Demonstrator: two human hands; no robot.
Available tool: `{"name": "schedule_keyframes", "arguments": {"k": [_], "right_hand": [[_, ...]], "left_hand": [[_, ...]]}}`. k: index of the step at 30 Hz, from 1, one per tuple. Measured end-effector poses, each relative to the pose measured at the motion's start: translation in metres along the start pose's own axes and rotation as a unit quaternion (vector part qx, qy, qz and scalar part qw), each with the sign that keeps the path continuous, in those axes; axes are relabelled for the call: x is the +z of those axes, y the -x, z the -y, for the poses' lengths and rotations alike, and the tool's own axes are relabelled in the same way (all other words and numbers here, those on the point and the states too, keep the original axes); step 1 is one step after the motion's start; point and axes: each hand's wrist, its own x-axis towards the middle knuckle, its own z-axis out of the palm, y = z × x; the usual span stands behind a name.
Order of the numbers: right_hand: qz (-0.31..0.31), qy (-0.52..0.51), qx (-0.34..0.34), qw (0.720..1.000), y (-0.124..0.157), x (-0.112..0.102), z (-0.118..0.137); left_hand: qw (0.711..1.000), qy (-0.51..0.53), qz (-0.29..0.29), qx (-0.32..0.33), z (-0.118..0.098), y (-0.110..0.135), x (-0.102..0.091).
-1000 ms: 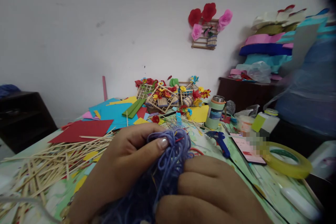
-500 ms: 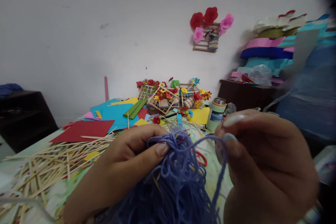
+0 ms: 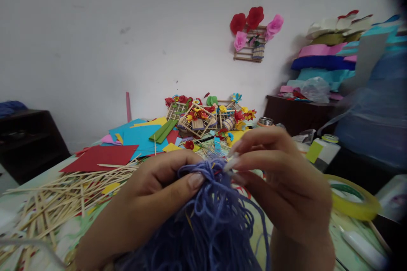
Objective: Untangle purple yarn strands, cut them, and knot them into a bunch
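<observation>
A thick tangled bundle of purple-blue yarn [image 3: 216, 224] fills the lower middle of the head view, with loops hanging down. My left hand [image 3: 146, 203] is closed on the top of the bundle, its thumb pressed over the strands. At the bundle's upper right, my right hand [image 3: 286, 178] has its fingertips drawn together on the yarn; they are slightly blurred. A small red and yellow bit shows among the strands between the hands. One strand hangs in a loop below my right hand.
Thin wooden sticks [image 3: 63, 194] are heaped at left beside red card [image 3: 101, 158] and blue paper [image 3: 136, 135]. Stick lattices with paper flowers [image 3: 197, 123] stand behind. At right are yellow tape [image 3: 365, 209], a white bottle [image 3: 324, 152] and a partly hidden flask [image 3: 265, 122].
My right hand has moved left and away from me, from holding a strand out to the side onto the bundle's top. Tape and bottle are uncovered. My left hand has stayed put.
</observation>
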Motion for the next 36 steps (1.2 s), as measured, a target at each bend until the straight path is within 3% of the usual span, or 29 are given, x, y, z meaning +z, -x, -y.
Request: {"name": "schedule_keyframes", "arguments": {"k": [4,20,25,36], "right_hand": [[-0.008,-0.014,-0.098,0.995,-0.007,0.006,-0.005],[0.034,-0.007,-0.086,0.996,-0.008,0.007,-0.011],[0.092,-0.092,-0.058,0.99,-0.007,0.006,-0.015],[0.157,-0.228,-0.038,0.96,-0.012,0.015,-0.013]], "left_hand": [[0.999,0.008,0.013,0.035,0.001,-0.001,0.0],[0.998,-0.02,0.022,0.059,0.005,-0.002,-0.001],[0.996,-0.007,0.072,0.047,0.004,-0.002,0.001],[0.965,0.169,0.197,-0.028,0.002,-0.011,0.002]]}}
